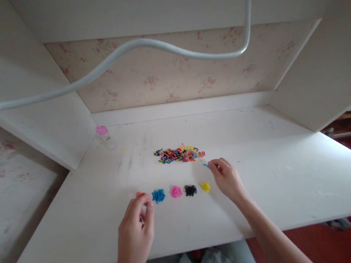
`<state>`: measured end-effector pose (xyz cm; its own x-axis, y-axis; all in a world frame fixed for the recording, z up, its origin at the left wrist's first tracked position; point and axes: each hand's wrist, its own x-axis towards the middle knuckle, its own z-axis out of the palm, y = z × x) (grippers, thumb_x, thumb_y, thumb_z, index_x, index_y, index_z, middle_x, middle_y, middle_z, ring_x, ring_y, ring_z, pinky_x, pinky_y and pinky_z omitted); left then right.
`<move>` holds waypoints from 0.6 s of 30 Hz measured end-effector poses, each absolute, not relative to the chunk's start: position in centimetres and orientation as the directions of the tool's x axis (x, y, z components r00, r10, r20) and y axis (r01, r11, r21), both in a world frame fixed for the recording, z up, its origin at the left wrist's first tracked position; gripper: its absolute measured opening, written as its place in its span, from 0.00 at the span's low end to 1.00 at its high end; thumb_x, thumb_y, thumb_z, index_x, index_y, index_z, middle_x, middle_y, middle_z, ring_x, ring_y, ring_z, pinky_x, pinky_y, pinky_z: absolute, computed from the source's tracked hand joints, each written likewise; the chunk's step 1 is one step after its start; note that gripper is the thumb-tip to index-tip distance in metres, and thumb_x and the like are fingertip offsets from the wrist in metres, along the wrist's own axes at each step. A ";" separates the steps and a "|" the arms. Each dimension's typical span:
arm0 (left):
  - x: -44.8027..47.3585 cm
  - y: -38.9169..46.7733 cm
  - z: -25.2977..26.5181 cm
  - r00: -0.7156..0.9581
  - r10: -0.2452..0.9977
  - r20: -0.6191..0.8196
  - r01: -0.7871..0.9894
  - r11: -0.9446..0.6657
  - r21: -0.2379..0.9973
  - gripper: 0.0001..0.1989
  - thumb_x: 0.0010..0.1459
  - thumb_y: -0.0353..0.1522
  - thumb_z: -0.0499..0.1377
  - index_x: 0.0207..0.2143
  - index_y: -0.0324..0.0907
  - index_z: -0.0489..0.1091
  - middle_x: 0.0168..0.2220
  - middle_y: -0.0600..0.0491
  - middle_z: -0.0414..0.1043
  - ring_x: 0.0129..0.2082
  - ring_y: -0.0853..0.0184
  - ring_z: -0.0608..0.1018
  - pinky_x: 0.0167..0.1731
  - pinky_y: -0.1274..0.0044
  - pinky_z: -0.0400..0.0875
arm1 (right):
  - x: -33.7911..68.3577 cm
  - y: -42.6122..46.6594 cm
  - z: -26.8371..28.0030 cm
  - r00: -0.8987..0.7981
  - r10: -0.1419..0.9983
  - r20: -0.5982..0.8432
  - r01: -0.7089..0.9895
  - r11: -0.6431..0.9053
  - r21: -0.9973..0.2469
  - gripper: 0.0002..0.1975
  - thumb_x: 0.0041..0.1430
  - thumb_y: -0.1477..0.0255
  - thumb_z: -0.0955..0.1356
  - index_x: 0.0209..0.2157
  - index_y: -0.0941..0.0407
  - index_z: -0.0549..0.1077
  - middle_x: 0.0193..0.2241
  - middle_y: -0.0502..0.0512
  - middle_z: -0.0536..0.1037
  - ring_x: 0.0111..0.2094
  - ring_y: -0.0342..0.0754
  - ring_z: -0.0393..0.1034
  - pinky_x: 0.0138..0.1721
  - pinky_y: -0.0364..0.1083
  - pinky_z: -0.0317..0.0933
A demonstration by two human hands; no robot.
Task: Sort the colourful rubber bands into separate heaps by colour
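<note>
My right hand pinches a small blue rubber band between thumb and fingertips, at the right end of the mixed heap. That heap of many-coloured rubber bands lies in the middle of the white table. My left hand is closed in a pinch over the red pile, partly covering it; whatever is between its fingertips is hidden. Beside those fingertips sits a blue pile. A pink pile, a black pile and a yellow pile continue the row to the right.
A small clear container with a pink top stands at the table's back left corner. White panels enclose the table at left, back and right. A thick white cable crosses the view above. The table's front edge is near my lap.
</note>
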<state>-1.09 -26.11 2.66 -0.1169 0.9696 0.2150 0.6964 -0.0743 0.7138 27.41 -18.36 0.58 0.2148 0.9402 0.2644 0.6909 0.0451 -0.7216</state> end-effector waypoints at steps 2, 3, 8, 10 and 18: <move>1.4 -26.3 3.7 0.014 0.984 0.177 0.627 -0.147 0.765 0.15 0.60 0.40 0.52 0.45 0.43 0.69 0.39 0.51 0.73 0.27 0.74 0.72 0.30 0.81 0.69 | 26.4 -19.6 1.5 0.181 0.949 0.257 0.659 0.077 -0.748 0.19 0.63 0.58 0.60 0.31 0.55 0.73 0.28 0.52 0.71 0.25 0.43 0.62 0.29 0.43 0.56; 2.5 -26.3 4.1 0.061 0.986 0.158 0.587 -0.163 0.793 0.15 0.61 0.40 0.51 0.45 0.44 0.69 0.41 0.50 0.72 0.28 0.74 0.72 0.30 0.81 0.69 | 25.9 -20.2 2.0 0.163 0.956 0.246 0.633 0.090 -0.769 0.19 0.63 0.58 0.60 0.31 0.55 0.73 0.28 0.52 0.71 0.24 0.42 0.62 0.29 0.42 0.55; 5.9 -25.5 4.6 0.148 0.985 0.091 0.410 -0.145 0.900 0.17 0.61 0.42 0.51 0.47 0.44 0.69 0.45 0.47 0.71 0.32 0.72 0.74 0.29 0.81 0.71 | 24.0 -22.9 4.3 0.041 0.987 0.153 0.465 0.116 -0.878 0.18 0.63 0.57 0.61 0.30 0.56 0.73 0.27 0.51 0.69 0.24 0.42 0.59 0.26 0.42 0.53; 6.4 -25.3 4.4 0.147 0.989 0.036 0.353 -0.086 0.932 0.19 0.60 0.43 0.52 0.49 0.44 0.68 0.47 0.46 0.70 0.31 0.72 0.74 0.28 0.80 0.71 | 23.6 -23.7 5.0 -0.005 0.992 0.125 0.413 0.116 -0.903 0.18 0.63 0.57 0.61 0.29 0.56 0.72 0.26 0.51 0.68 0.24 0.42 0.58 0.26 0.42 0.52; 7.5 -26.2 3.8 0.140 0.971 -0.193 0.180 0.166 0.970 0.25 0.57 0.48 0.53 0.50 0.41 0.69 0.29 0.52 0.75 0.20 0.74 0.73 0.21 0.81 0.66 | 22.9 -25.0 5.3 -0.108 0.994 0.037 0.310 0.068 -0.948 0.18 0.62 0.57 0.62 0.29 0.56 0.72 0.26 0.50 0.67 0.26 0.42 0.58 0.27 0.41 0.53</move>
<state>7.46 -26.23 3.78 0.1405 0.9712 -0.1927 0.1795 0.1664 0.9696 22.93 -25.04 5.28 -0.1075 0.9935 0.0366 0.3095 0.0684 -0.9484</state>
